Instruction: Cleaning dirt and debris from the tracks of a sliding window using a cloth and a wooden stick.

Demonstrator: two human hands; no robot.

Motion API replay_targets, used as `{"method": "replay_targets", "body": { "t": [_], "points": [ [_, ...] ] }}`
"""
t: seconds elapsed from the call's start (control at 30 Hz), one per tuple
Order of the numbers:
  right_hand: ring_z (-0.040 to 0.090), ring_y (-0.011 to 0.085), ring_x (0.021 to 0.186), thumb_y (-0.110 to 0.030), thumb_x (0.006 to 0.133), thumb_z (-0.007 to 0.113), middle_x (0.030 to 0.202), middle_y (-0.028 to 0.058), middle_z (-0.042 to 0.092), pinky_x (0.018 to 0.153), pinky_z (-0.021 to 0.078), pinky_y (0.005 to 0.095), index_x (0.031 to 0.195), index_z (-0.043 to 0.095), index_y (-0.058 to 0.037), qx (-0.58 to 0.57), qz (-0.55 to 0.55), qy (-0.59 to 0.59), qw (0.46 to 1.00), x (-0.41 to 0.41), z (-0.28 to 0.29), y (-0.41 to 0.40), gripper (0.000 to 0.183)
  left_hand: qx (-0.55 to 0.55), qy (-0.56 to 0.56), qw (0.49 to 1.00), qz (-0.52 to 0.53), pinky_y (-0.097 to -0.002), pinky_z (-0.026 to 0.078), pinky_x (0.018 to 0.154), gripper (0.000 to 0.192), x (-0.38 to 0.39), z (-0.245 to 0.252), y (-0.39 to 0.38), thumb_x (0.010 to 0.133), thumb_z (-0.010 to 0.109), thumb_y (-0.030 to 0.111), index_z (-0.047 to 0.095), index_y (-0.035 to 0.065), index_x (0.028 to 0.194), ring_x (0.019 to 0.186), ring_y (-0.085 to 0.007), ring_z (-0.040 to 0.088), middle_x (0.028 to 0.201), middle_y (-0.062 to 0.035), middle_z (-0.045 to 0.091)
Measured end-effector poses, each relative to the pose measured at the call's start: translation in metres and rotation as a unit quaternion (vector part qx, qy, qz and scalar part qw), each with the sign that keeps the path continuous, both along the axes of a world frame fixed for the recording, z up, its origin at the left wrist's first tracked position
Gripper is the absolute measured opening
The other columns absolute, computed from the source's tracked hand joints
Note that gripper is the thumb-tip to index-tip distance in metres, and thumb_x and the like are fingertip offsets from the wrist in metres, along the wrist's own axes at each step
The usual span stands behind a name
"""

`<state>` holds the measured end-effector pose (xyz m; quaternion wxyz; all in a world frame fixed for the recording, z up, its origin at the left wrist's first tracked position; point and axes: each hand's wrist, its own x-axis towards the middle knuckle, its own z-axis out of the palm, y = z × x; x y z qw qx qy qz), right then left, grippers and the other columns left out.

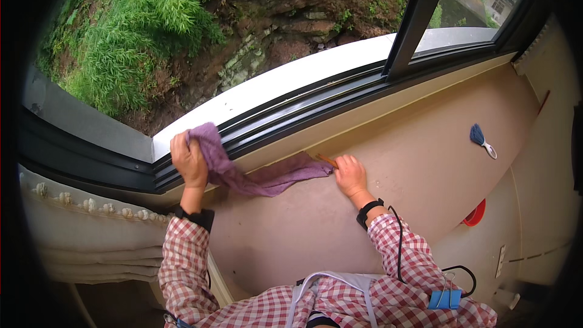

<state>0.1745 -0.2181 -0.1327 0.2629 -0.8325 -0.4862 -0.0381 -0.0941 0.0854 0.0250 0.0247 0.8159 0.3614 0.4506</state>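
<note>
A purple cloth stretches from the black window track down onto the pinkish windowsill. My left hand grips its upper end over the track, near the left corner of the frame. Lower right, my right hand is closed around a thin brown stick, which looks wooden. The stick's tip reaches past the fingers to the right end of the cloth; whether it touches the cloth is hard to tell.
On the sill at the right lies a blue-bristled brush with a white handle. A red container shows beyond the sill's edge. A pale curtain with a tasselled trim hangs at the left. Outside the open window is a planted, rocky slope.
</note>
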Motion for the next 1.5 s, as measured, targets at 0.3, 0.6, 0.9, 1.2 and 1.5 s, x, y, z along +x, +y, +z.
{"method": "replay_targets", "body": {
  "t": [0.3,0.6,0.9,1.2,1.5],
  "points": [
    [0.06,0.0302,0.096,-0.017,0.078,0.073,0.096,0.0071,0.06,0.079,0.0511,0.0436,0.098,0.061,-0.0136,0.019,-0.005,0.034,0.999,-0.004,0.007,0.001,0.023,0.027,0.085,0.954,-0.286,-0.0463,0.047,0.088,0.021,0.334,0.03,-0.107,0.09,0.061,0.015,0.065,0.0053,0.108,0.102,-0.0351,0.06,0.103,-0.016,0.064],
    [0.061,0.0334,0.096,-0.012,0.078,0.069,0.096,0.0105,0.062,0.082,0.0516,0.0454,0.099,0.064,-0.0098,0.005,0.003,0.037,0.999,0.004,0.009,0.001,0.022,-0.084,0.182,0.947,-0.25,-0.0483,0.053,0.085,0.023,0.332,0.008,-0.094,0.09,0.056,0.02,0.063,-0.0007,0.096,0.093,-0.0387,0.065,0.095,-0.0213,0.068],
    [0.06,0.0306,0.095,-0.015,0.078,0.068,0.094,0.0076,0.061,0.078,0.0522,0.0455,0.099,0.062,-0.0131,-0.012,0.0,0.004,1.0,-0.001,0.001,-0.001,0.022,-0.037,0.207,0.964,-0.161,-0.0483,0.05,0.081,0.015,0.129,0.003,-0.022,0.088,0.058,0.017,0.061,0.0022,0.089,0.09,-0.0364,0.062,0.089,-0.0176,0.064],
    [0.06,0.0292,0.094,-0.015,0.079,0.068,0.094,0.006,0.06,0.076,0.0517,0.0456,0.096,0.06,-0.0132,0.004,-0.012,0.012,1.0,0.001,0.006,0.001,0.019,0.081,0.463,0.876,0.111,-0.0438,0.04,0.084,0.011,-0.114,0.035,0.066,0.09,0.059,0.02,0.062,0.0093,0.092,0.094,-0.0309,0.058,0.092,-0.0114,0.062],
    [0.059,0.0291,0.093,-0.014,0.079,0.069,0.092,0.0066,0.059,0.077,0.0496,0.0447,0.091,0.058,-0.0128,0.021,-0.006,0.0,1.0,0.006,0.003,-0.007,0.016,-0.084,-0.119,0.989,-0.037,-0.0346,0.051,0.094,0.023,0.073,0.054,0.013,0.101,0.055,0.012,0.069,0.0016,0.117,0.104,-0.0262,0.068,0.112,-0.0129,0.071]
  ]
}}
